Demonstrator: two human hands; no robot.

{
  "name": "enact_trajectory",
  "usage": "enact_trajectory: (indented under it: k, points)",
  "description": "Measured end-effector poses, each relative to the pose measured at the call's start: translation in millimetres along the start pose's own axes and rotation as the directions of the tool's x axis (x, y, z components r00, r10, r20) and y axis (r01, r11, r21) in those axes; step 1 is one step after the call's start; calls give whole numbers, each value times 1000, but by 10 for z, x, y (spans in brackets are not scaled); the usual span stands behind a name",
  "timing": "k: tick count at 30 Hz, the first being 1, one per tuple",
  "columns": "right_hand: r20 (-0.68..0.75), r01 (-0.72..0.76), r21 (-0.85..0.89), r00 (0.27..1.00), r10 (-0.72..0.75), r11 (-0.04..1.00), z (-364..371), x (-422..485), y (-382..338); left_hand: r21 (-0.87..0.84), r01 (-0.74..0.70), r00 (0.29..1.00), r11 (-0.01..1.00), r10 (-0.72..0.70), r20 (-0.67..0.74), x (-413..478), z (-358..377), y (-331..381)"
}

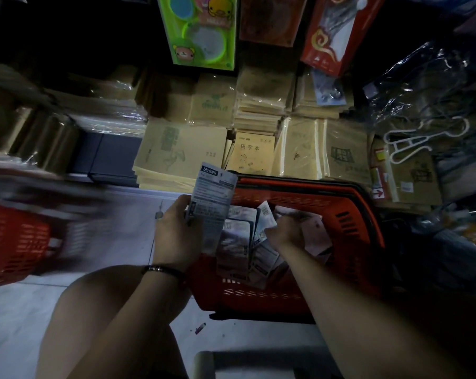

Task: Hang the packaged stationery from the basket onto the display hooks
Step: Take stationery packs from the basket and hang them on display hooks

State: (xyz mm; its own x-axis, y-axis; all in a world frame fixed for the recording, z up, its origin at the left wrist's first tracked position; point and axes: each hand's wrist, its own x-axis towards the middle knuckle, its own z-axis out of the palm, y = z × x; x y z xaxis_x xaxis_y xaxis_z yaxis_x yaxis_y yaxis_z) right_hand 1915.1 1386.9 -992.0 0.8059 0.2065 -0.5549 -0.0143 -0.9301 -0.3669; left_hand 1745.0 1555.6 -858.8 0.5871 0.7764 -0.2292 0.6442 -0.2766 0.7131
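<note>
Standing far left: spare red basket (15,242), blurred, on the pale tiled floor (18,324).
Left hand (176,228): fingers curled round the lower edge of a printed stationery pack (213,192); dark bracelet (163,269) on the wrist.
Stationery pack: upright, raised over the left rim of the red basket (349,228), printed side towards the camera.
Red basket: on the floor in front of the person, just before the notebook stacks (252,154).
Loose packs (239,242): piled inside the red basket, overlapping.
Right hand (283,233): down in the red basket on the loose packs, fingers curled; blurred, cannot tell whether it grips one.
Above: green toy pack (201,28) and red pack (335,31) hanging.
Far right: white hangers (412,143) in clear plastic.
</note>
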Motion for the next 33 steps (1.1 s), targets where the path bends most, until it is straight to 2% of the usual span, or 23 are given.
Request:
enact_trajectory:
  k: [2,4,6,9,11,13,15,20,23,24,26,30,33]
  points:
    - [-17,85,-8,996,-85,996,9,-31,13,2,4,1000,1000,-4,9,18,1,21]
    - [-63,177,85,983,-172,981,10,-96,61,-11,-1,1000,1000,1,14,24,10,37]
    - [-122,170,253,982,-143,952,-59,-180,135,-24,-1,1000,1000,1,15,33,23,56]
    - [-199,115,490,980,-17,864,-267,-299,280,-35,-4,1000,999,5,27,38,46,87]
    - [-244,97,641,966,82,762,-457,-403,355,-50,4,999,999,-2,35,16,58,110]
    - [-224,109,823,964,142,557,-644,-530,388,-70,18,999,997,-15,43,-24,78,147]
    - [-213,134,907,964,161,398,-819,-660,408,-72,13,999,997,-9,49,-77,100,190]
    - [-160,120,965,974,161,235,-1136,-1019,389,-92,26,997,995,-19,78,-226,139,287]
    - [51,-58,992,997,59,116,-1285,-1224,406,-206,82,994,975,-67,82,-343,147,344]
    - [119,-119,991,993,13,68,-1322,-1286,408,-262,98,992,960,-75,98,-379,143,358]
    - [157,-158,987,986,-53,-14,-1394,-1406,401,-422,167,982,891,-114,149,-450,116,420]
    - [61,-75,994,985,-163,-80,-1535,-1662,329,-611,292,953,736,-172,248,-594,40,613]
    - [2,-17,998,975,-222,-65,-1632,-1840,254,-740,345,936,578,-149,320,-720,39,779]
